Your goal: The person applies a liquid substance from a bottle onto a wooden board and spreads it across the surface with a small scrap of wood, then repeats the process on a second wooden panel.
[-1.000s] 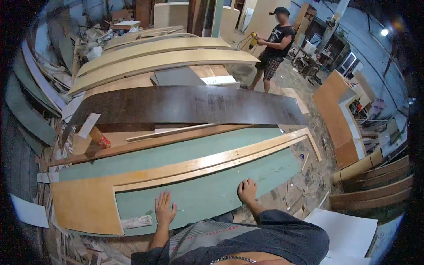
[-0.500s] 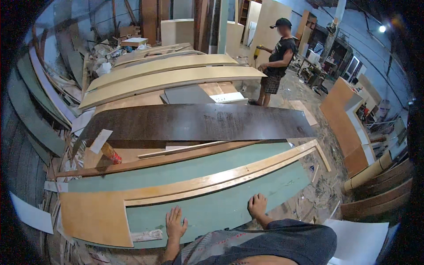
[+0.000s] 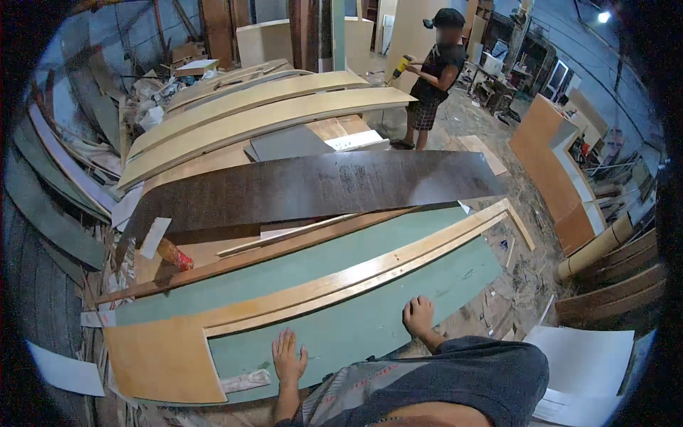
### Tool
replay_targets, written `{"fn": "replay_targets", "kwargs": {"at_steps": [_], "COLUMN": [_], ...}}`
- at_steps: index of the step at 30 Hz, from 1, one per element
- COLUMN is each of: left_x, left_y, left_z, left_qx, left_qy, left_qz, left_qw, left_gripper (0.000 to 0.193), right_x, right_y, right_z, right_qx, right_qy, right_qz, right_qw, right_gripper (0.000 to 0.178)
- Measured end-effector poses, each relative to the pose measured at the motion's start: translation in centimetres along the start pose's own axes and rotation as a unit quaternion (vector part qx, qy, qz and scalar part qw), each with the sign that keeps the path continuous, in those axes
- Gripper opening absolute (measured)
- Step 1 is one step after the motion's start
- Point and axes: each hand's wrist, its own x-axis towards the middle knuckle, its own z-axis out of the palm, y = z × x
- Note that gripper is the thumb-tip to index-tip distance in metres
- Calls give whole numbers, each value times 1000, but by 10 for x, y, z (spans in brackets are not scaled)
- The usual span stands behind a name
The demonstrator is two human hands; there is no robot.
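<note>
A long pale-green panel [image 3: 334,349] lies in front of me, carrying a light wooden frame [image 3: 370,276] with a wide plywood piece [image 3: 160,359] at its left end. My left hand [image 3: 289,357] rests flat on the green surface, fingers stretched, holding nothing. Farther right, my right hand [image 3: 418,315] leans on the same panel near its close edge. Its fingers are curled in and no object shows in them. Just left of my left hand, a crumpled whitish bundle [image 3: 245,381] sits against the plywood.
Beyond the frame lies a dark brown panel [image 3: 313,185], with long pale boards [image 3: 263,124] behind it. A red-labelled bottle [image 3: 176,256] lies at left. At the back, a person [image 3: 434,78] holds a yellow power drill [image 3: 403,65]. An orange-brown panel [image 3: 548,164] stands right; scraps litter the floor.
The view has shifted slightly, so the scene sits a little differently. Both my hands stay on the green panel. The other person has raised the drill and turned more toward the boards.
</note>
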Motion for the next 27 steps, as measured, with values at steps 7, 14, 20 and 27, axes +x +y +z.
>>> {"fn": "replay_targets", "kwargs": {"at_steps": [7,14,20,27], "left_x": [-3,2,3,0], "left_y": [-4,1,3,-1], "left_z": [-2,-2,4,7], "left_qx": [15,19,18,27], "left_qy": [-6,-16,-23,-29], "left_qz": [-6,-5,-5,-14], "left_qw": [1000,1000,1000,999], "left_gripper": [57,55,57,59], "right_x": [0,1,5,5], "right_y": [-9,-7,-2,-6], "right_z": [-3,-4,-4,-7], "right_qx": [-16,-8,3,9], "right_qy": [-17,-20,-34,-39], "right_qz": [8,27,30,23], "right_qw": [1000,999,999,999], "right_gripper": [13,13,12,12]}}
